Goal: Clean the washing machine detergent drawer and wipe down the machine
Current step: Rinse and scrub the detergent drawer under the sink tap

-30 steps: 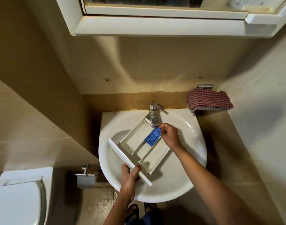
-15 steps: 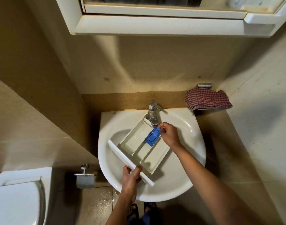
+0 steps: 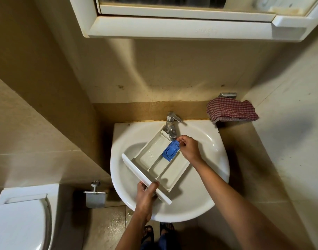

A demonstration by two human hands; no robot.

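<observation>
Drawer (image 3: 151,154) lies aslant over the white sink (image 3: 217,159), its back end at 12 o'clock under the tap (image 3: 171,123), front panel at 7 o'clock. Left grip (image 3: 146,194) curls round that panel; right grip (image 3: 189,147) pinches the top corner of the blue insert (image 3: 170,151) set in the drawer.
</observation>
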